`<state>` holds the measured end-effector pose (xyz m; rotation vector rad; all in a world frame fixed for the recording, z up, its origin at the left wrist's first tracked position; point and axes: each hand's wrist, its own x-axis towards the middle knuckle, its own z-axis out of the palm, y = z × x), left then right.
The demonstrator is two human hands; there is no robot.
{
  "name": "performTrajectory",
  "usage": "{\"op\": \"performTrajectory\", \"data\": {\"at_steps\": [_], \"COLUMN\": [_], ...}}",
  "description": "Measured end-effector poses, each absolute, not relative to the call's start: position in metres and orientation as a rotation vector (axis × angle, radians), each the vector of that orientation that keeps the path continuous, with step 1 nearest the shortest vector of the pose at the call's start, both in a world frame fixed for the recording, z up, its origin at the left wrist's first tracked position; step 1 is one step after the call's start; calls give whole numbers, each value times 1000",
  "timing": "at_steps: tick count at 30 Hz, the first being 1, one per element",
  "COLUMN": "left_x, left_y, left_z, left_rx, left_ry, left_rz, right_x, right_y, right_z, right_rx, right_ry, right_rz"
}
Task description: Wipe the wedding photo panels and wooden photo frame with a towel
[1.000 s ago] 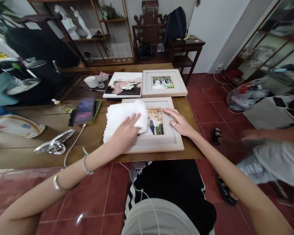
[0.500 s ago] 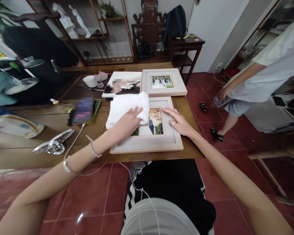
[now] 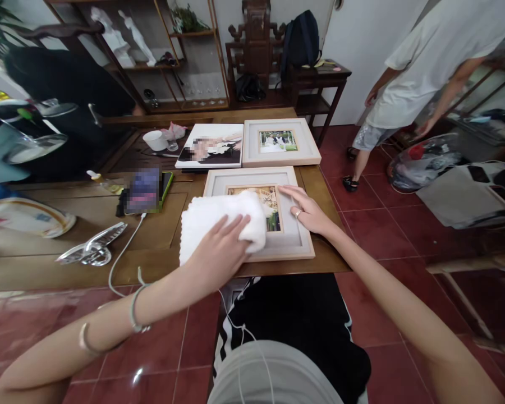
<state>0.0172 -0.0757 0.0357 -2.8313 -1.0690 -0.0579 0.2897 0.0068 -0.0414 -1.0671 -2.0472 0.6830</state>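
My left hand [image 3: 225, 247] presses a folded white towel [image 3: 210, 216] onto the near picture frame [image 3: 301, 224], fingers bent over the cloth. The towel covers the frame's left and lower part, including much of the photo [image 3: 273, 207] inside. On the frame's right side rests my right hand [image 3: 309, 210], its fingers stretched out and a ring on one of them. The pale wooden frame lies flat near the table's front edge. Beyond it are a second framed photo [image 3: 313, 148] and a white-edged photo panel [image 3: 231, 163], side by side.
To the left on the wooden table [image 3: 180, 196] lie a phone [image 3: 165, 188] on a charging cable, a silver hair claw [image 3: 93, 247] and a dropper bottle. A white cup [image 3: 155, 140] stands farther back. A person [image 3: 429, 62] in a white shirt is at right, near a plastic bag [image 3: 421, 163].
My left hand has slid the towel toward me, uncovering the frame's upper left. My right hand stays put. The other person has moved farther back, and a plastic bag has come into sight.
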Motion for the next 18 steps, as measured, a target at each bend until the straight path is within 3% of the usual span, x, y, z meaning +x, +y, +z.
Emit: {"op": "performTrajectory", "data": {"at_steps": [11, 18], "left_x": [31, 44], "left_y": [39, -10], "left_z": [17, 31], "left_rx": [-2684, -2797], "left_ry": [-1355, -1045], "left_rz": [-140, 127], "right_x": [292, 289], "right_y": [7, 6], "right_z": [-42, -39], "right_rx": [-1067, -1063], "right_ry": [-2056, -2059], "right_rz": [683, 675]}}
